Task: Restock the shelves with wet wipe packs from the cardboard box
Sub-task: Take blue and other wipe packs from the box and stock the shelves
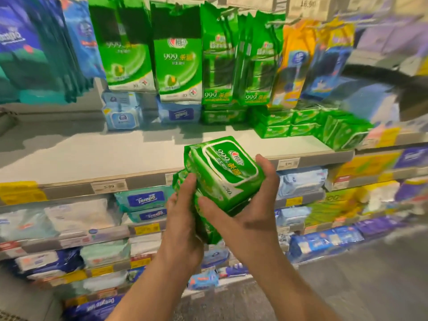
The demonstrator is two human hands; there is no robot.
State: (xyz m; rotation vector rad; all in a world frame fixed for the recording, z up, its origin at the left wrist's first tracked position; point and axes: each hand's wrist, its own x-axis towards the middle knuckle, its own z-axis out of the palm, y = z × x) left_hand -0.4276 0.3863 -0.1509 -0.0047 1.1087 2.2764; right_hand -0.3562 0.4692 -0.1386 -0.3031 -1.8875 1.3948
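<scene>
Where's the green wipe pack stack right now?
Head view, centre: the green wipe packs are held between the left hand and right hand, in front of the bare white shelf, not yet set down.

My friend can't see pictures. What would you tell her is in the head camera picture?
Two hands, the left hand and the right hand, hold a small stack of green wet wipe packs in front of a store shelf. More green packs sit on the shelf's right side, with green pouches hanging above.
</scene>
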